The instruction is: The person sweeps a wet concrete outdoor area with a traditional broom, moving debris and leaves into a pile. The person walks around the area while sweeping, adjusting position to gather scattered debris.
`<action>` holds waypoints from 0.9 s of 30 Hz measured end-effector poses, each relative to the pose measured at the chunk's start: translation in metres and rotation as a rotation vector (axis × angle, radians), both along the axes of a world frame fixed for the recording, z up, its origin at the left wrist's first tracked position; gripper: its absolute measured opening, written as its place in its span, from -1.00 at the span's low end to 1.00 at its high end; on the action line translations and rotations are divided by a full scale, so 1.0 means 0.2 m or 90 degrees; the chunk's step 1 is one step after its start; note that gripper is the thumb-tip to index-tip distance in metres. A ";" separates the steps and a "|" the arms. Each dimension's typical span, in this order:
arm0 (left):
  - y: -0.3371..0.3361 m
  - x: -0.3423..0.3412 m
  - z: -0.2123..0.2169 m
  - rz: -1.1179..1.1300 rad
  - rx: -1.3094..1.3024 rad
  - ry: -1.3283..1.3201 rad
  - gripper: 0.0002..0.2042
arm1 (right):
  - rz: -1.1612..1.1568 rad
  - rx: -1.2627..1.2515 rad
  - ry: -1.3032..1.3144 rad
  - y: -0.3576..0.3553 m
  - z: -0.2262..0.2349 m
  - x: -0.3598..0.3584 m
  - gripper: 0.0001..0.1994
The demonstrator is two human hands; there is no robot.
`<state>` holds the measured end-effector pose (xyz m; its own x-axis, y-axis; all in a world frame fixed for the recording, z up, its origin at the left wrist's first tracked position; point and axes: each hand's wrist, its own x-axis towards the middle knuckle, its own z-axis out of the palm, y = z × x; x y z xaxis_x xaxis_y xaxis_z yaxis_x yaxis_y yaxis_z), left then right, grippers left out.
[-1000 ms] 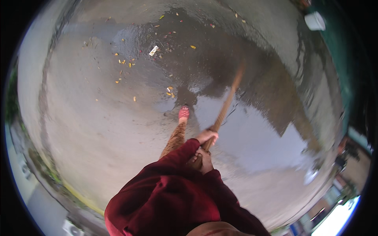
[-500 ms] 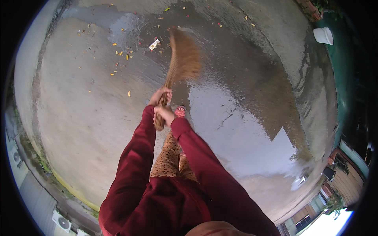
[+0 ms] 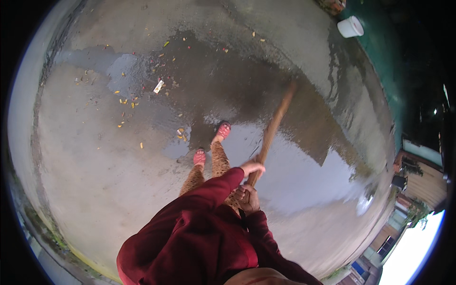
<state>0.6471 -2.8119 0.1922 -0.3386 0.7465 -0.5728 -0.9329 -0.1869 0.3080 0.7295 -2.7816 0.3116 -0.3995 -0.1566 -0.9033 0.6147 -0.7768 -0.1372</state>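
A long brown straw broom (image 3: pixel 274 127) slants up and to the right over the wet ground, smeared by motion toward its far end. My left hand (image 3: pixel 253 167) is wrapped round its handle, with the left arm reaching across my body. Closer to me, my right hand (image 3: pixel 248 197) is closed round the handle's lower end. Whether the broom's far end touches the ground is hard to tell. A puddle (image 3: pixel 304 180) lies beneath and to the right of the broom. My feet in red shoes (image 3: pixel 223 129) stand to the left of it, one ahead of the other.
Yellow leaves (image 3: pixel 127 101) and a small pale wrapper (image 3: pixel 158 86) lie scattered on wet concrete at the far left. A white bucket (image 3: pixel 350 27) stands at the far right beside a green surface. A wall edge curves along the left.
The broom has swung from the middle to the right, both hands moving right and nearer with it. The view has shifted, and both my feet now show.
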 end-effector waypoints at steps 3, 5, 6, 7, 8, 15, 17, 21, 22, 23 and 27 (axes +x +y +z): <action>0.18 -0.22 0.19 -0.286 -0.106 0.144 -0.80 | -0.128 0.074 -0.003 0.21 -0.09 -0.20 -0.90; 0.25 -0.40 0.13 -0.429 -0.204 0.207 -0.80 | -0.166 0.092 0.018 0.29 -0.21 -0.37 -0.90; 0.35 -0.36 -0.18 -0.379 -0.214 0.310 -0.80 | -0.161 0.076 0.012 0.28 -0.28 -0.46 -0.90; 0.39 -0.41 -0.33 -0.386 -0.202 0.296 -0.80 | -0.152 0.073 0.038 0.27 -0.37 -0.56 -0.90; 0.34 -0.51 -0.42 -0.376 -0.188 0.225 -0.79 | -0.155 0.066 0.051 0.25 -0.44 -0.62 -0.90; -0.60 -1.13 -0.70 0.227 0.082 -0.159 -0.87 | 0.403 0.054 -0.073 -0.38 -0.73 -1.41 -0.84; -0.75 -1.32 -0.48 0.386 -0.159 -0.186 -0.89 | 0.525 0.077 -0.023 -0.48 -0.67 -1.63 -0.80; -0.85 -1.65 -0.43 0.562 -0.319 -0.152 -0.82 | 0.661 -0.059 0.035 -0.45 -0.64 -2.03 -0.90; -0.82 -1.74 -0.39 0.550 -0.429 -0.057 -0.78 | 0.650 -0.103 0.075 -0.38 -0.60 -2.12 -0.89; -0.71 -1.82 -0.28 0.615 -0.503 -0.009 -0.75 | 0.550 -0.210 0.210 -0.29 -0.58 -2.13 -0.85; -0.44 -1.72 -0.07 0.421 -0.447 0.073 -0.61 | 0.531 -0.082 0.257 0.02 -0.49 -1.89 -0.92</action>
<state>0.3024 -2.9003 0.1788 -0.6491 -0.1135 -0.7522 -0.6625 -0.4014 0.6324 0.3513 -2.7768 0.2143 -0.3923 -0.6237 -0.6761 0.9050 -0.1301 -0.4051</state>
